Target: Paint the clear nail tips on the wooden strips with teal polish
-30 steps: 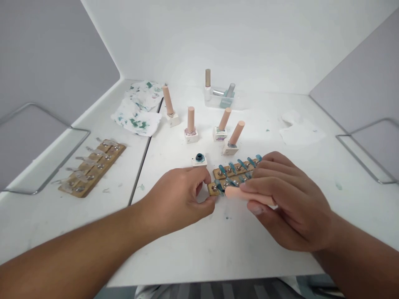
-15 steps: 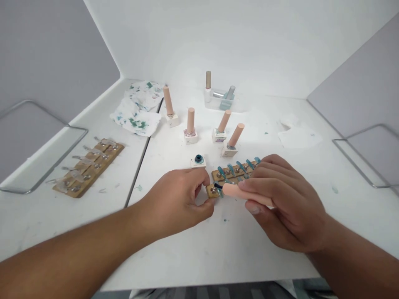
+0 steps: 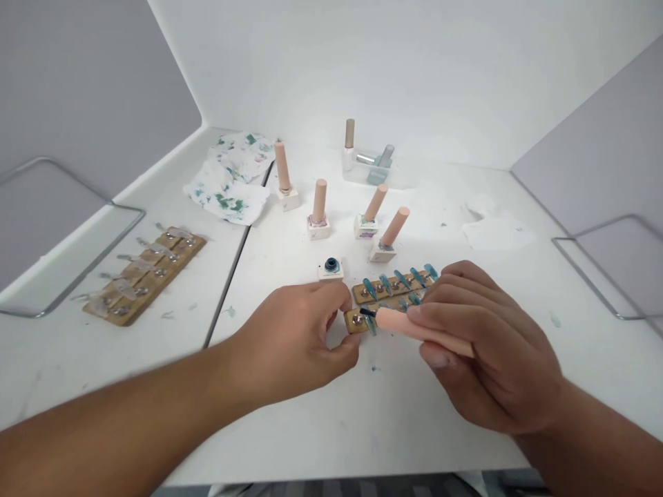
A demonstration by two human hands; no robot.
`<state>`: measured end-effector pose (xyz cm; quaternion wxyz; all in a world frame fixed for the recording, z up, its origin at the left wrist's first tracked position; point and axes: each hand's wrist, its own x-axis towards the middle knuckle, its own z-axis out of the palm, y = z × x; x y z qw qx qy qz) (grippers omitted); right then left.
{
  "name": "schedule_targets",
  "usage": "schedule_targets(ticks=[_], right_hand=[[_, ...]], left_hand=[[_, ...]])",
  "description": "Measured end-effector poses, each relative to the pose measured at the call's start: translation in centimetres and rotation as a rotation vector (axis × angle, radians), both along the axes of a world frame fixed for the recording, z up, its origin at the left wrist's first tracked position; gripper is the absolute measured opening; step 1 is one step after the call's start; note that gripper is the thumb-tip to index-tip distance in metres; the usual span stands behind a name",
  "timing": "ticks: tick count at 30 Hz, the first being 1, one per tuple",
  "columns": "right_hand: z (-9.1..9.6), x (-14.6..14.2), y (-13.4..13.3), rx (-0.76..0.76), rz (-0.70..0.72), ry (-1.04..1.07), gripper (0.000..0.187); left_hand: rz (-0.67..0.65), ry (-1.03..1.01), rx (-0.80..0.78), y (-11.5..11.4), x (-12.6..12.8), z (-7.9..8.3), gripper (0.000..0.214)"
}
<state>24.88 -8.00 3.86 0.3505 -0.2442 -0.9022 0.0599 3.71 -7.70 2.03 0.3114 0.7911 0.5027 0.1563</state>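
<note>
My right hand (image 3: 487, 345) grips the peach cap of a nail polish brush (image 3: 409, 327). Its dark bristles meet, or hover just over, a teal false nail (image 3: 371, 324) at the left end of the near wooden nail stand (image 3: 356, 321). My left hand (image 3: 305, 338) pinches that end of the stand between thumb and fingers. Behind it lies a second wooden stand (image 3: 360, 295) with several glossy teal nails. An uncapped polish bottle (image 3: 331, 268), dark teal at its neck, stands just beyond my left hand. My right hand hides the far right of the stands.
Capped polish bottles (image 3: 318, 226) with peach caps stand further back. A clear tray (image 3: 357, 174) holds more bottles. Paint-stained tissues (image 3: 228, 197) lie back left, and a stand of clear nails (image 3: 150, 279) sits left. White paper (image 3: 492, 231) lies right, near wire frames (image 3: 621, 317).
My right hand and the brush have shifted slightly right and down, the bristles moving along the nail. My left hand keeps its hold on the stand. The whole view has shifted a little.
</note>
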Motion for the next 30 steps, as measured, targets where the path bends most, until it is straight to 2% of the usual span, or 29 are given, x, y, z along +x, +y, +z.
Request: schedule_targets(ticks=[7, 17, 22, 26, 28, 30], right_hand=[[0.8, 0.2, -0.5, -0.028, 0.039, -0.016, 0.017], [1.3, -0.1, -0.5, 0.066, -0.001, -0.043, 0.032], [1.2, -0.5, -0.7, 0.175, -0.028, -0.093, 0.024], [1.7, -0.4, -1.8, 0.155, -0.052, -0.153, 0.016], [2.0, -0.3, -2.4, 0.139, -0.113, -0.146, 0.013], [2.1, -0.3, -2.6, 0.151, -0.117, -0.127, 0.014]], left_hand=[[-0.005, 0.008, 0.032, -0.3, 0.0, 0.1, 0.009], [-0.032, 0.037, 0.123, -0.5, 0.0, 0.1, 0.011], [-0.032, 0.036, 0.134, -0.8, 0.2, 0.1, 0.01], [-0.018, 0.04, 0.173, -1.0, 0.4, -0.1, 0.011], [-0.027, 0.046, 0.176, -1.0, 0.4, -0.1, 0.011], [-0.036, 0.055, 0.165, -1.0, 0.4, 0.0, 0.01]])
